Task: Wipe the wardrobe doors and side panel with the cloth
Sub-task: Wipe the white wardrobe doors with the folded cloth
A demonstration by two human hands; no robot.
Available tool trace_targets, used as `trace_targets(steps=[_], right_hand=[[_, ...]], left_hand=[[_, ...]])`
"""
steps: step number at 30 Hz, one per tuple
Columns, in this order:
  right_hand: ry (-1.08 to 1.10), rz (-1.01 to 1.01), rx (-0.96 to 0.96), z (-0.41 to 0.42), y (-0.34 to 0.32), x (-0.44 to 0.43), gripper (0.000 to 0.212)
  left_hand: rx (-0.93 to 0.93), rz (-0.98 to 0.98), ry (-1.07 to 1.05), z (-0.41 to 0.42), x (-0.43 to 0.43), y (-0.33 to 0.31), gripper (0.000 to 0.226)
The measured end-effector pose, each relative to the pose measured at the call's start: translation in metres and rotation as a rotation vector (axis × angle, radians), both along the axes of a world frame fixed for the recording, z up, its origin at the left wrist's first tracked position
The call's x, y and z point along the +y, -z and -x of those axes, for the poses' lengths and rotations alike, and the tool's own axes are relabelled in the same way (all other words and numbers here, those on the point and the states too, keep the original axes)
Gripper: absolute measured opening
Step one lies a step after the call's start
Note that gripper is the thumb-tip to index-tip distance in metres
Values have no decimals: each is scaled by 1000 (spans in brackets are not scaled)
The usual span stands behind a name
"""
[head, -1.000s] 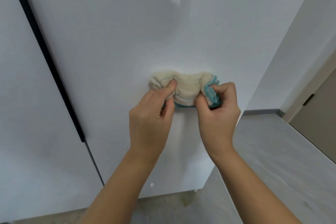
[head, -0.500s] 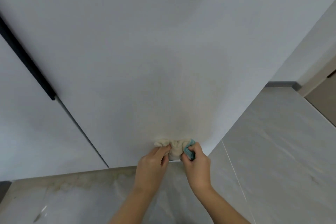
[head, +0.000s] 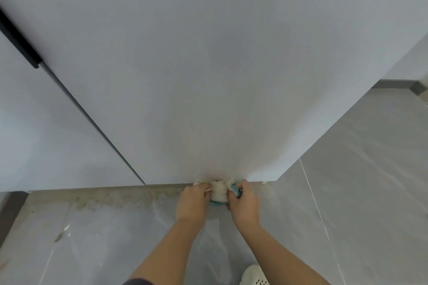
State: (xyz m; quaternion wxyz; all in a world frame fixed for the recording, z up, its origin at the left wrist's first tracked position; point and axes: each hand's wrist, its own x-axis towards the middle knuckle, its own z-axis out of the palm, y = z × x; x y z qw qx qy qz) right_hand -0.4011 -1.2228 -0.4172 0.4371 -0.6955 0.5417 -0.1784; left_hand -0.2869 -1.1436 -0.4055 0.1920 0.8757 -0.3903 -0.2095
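A bunched cream cloth (head: 218, 191) with a teal edge sits at the very bottom edge of the right wardrobe door (head: 208, 65), a plain white panel. My left hand (head: 192, 203) grips the cloth's left end and my right hand (head: 244, 205) grips its right end, both pressed low near the floor. A second white door (head: 46, 134) stands to the left, split from the first by a dark gap with a black handle strip (head: 19, 41) at its upper part. The wardrobe's side panel is hidden from this angle.
Grey tiled floor (head: 347, 192) spreads to the right and below, with a stained patch along the wardrobe base. A white perforated slipper (head: 254, 276) shows at the bottom edge. A grey skirting board (head: 393, 83) runs along the far right wall.
Both hands have dragged the cloth straight down the right door, from about mid-height to its bottom edge. The view has tilted downward with them.
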Motion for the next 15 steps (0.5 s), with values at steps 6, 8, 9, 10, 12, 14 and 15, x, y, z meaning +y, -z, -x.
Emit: trace_targets(steps=[6, 8, 9, 10, 12, 14, 15], right_hand=[[77, -56, -119, -29, -20, 11, 17], [111, -64, -166, -35, -31, 13, 17], [121, -70, -199, -35, -38, 15, 20], [125, -73, -230, -36, -46, 17, 23], [121, -51, -272, -37, -66, 22, 25], [120, -37, -336, -40, -90, 26, 26], [124, -46, -378, -42, -104, 27, 24]], left_hand=[[65, 233, -193, -17, 20, -25, 22], [87, 289, -227, -23, 22, -37, 19], [97, 319, -253, -24, 23, -45, 19], [101, 353, -286, -25, 25, -55, 19], [108, 440, -356, -24, 30, -75, 19], [137, 528, -428, -24, 36, -98, 20], [173, 585, -461, -24, 37, -109, 21]])
